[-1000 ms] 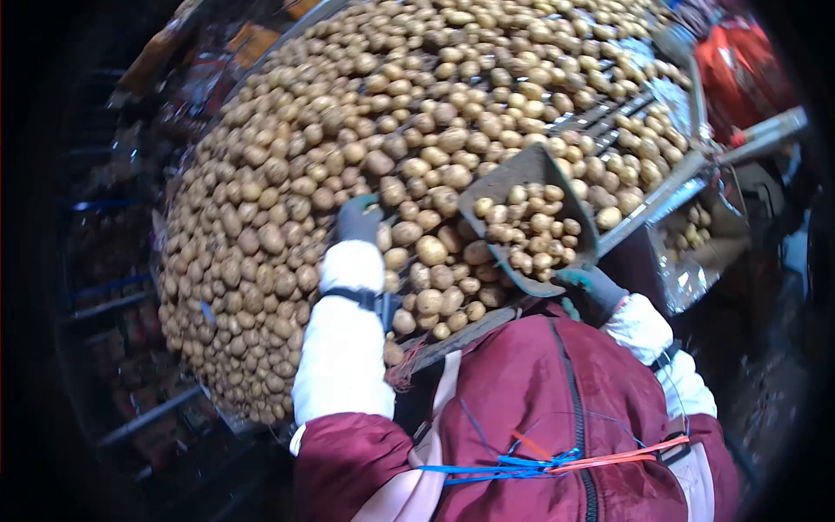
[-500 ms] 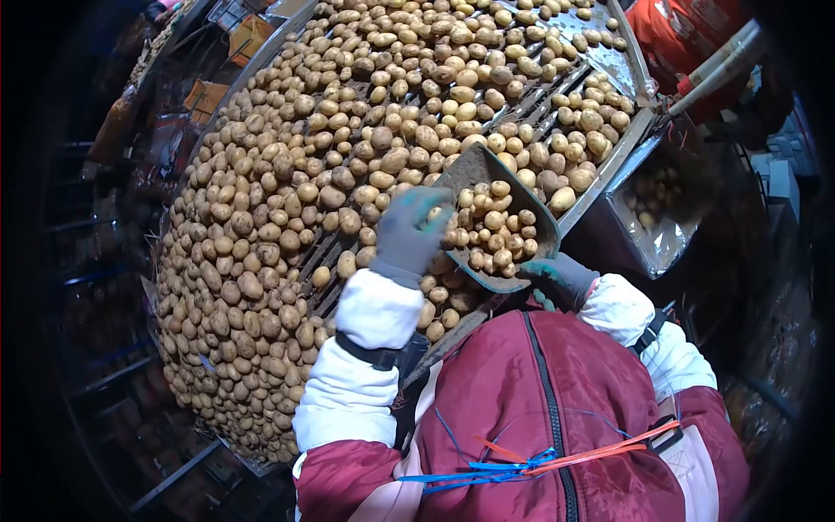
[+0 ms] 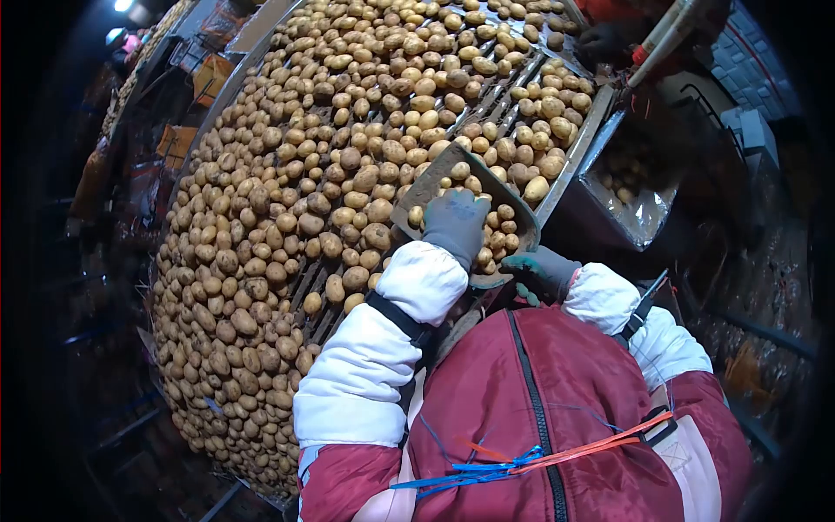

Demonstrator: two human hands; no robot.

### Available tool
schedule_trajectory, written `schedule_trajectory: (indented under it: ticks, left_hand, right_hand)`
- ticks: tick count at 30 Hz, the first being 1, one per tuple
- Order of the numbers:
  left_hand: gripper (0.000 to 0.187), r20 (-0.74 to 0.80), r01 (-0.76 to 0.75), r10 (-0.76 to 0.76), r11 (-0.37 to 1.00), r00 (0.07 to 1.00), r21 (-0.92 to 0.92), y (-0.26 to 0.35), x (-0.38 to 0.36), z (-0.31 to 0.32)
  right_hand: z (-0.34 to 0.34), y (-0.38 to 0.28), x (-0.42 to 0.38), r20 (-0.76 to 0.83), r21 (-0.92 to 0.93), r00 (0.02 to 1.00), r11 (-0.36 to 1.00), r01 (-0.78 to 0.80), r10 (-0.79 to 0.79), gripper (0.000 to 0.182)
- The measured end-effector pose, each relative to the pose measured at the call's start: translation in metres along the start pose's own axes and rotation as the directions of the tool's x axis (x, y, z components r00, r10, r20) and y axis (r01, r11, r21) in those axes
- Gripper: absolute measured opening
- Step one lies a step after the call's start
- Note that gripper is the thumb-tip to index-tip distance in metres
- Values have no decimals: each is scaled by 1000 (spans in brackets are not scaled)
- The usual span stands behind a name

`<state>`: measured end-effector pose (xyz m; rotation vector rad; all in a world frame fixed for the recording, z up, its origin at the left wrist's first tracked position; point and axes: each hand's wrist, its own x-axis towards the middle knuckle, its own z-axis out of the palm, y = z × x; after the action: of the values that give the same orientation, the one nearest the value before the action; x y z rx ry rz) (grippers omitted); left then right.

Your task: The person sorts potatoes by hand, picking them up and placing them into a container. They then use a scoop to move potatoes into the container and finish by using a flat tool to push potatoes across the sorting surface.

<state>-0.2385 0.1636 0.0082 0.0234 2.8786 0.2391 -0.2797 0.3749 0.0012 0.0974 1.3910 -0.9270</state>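
A dark scoop (image 3: 424, 186) holding small potatoes (image 3: 500, 228) rests at the near edge of a potato-covered sorting table. My left hand (image 3: 457, 226), in a grey and green glove, is over the scoop and touches the potatoes inside; its fingertips are hidden by the back of the glove and the potatoes. At the scoop's near right end, my right hand (image 3: 541, 270), gloved the same way, is closed around the end of the scoop. Larger potatoes (image 3: 348, 235) are heaped to the left of and beyond the scoop.
Right of the table's wooden edge (image 3: 578, 157) stands a plastic-lined box (image 3: 639, 222) with potatoes in it. A pale pole (image 3: 665, 39) slants at the upper right beside a person in red. Dark slats show between potatoes on the table.
My left hand has moved right, from the scoop's left rim to over the potatoes inside it. My right hand stays on the scoop. The whole view has shifted slightly.
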Motion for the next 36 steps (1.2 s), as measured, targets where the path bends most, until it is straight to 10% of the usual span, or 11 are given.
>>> schedule_trajectory:
  ticks: [7,13,17,23,27,31,36]
  left_hand:
    - [34,-93,-23,4,979,996,-202,-2,-11,-8]
    - [31,-271,-79,-494,375,826,-924,-34,-16,-57]
    - [31,-209,41,-605,372,768,-927,-83,7,-21]
    - [29,-418,5,-395,732,818,-681,-49,84,74]
    - [31,-298,27,-360,676,884,-737,27,109,60]
    - [32,-51,427,-460,855,886,-295,43,137,47]
    - [38,-144,369,-424,880,894,-299,51,123,47]
  right_hand:
    - [-4,3,-8,11,2,999,999,45,-45,40]
    - [-33,14,-28,43,294,991,950,105,-123,34]
    - [-70,30,-52,-85,423,979,883,204,-186,31]
    - [-139,64,-118,-345,503,939,843,192,-8,42]
    - [-202,127,-128,-604,637,796,589,497,-18,44]
    - [-270,125,-179,-803,538,572,614,577,167,44]
    - [-425,151,-175,-882,439,463,517,735,90,38]
